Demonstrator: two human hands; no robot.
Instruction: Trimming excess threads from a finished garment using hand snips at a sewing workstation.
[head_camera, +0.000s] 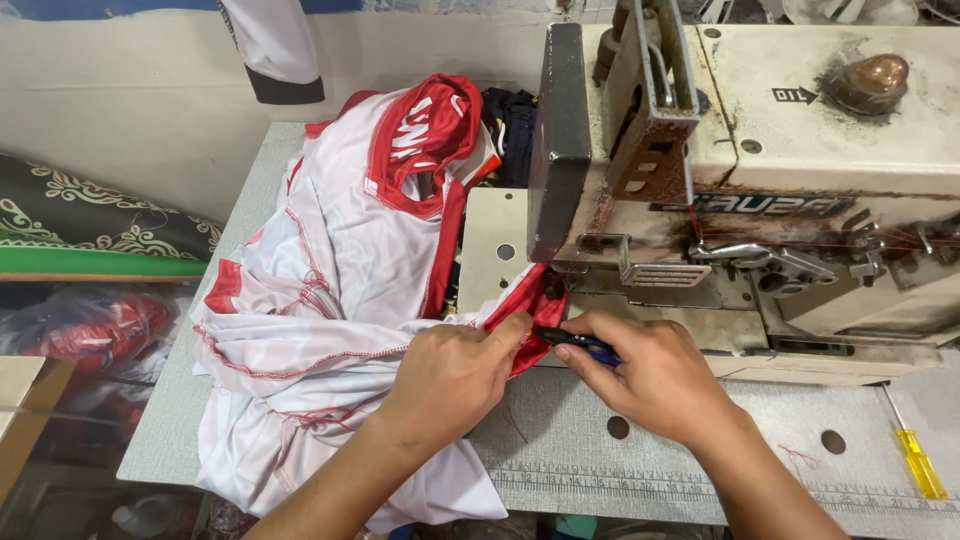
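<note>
Landmark: the sewing machine (760, 170), a heavy cream metal body with rust stains, worn paint and a dark domed knob on top; all places below are given from it.
Garment: a white and red garment (330, 300) of thin, smooth, shiny cloth lies crumpled in soft folds to the left of the machine, with red stitched seams and a red ribbed collar at its far end.
Red edge: a red edge (525, 305) of the same cloth is drawn up to the machine's needle area, just under its dark front plate.
Left hand: the left hand (450, 375) lies in front of the machine's left end, fingers curled shut and pinching the red edge between thumb and fingertips.
Right hand: the right hand (655, 375) is just in front of the machine's base, fingers folded closed around a small dark-blue thread snip (580, 343), whose tip points to the red edge.
Table: the table (700, 450) under the machine is a grey, finely textured top with round holes and a printed ruler strip along its near rim.
Screwdriver: a slim screwdriver (915, 455) with a clear yellow plastic handle lies on the table, in front of the machine's right end.
Thread: thin red thread (800, 243) runs across the machine's front guides.
</note>
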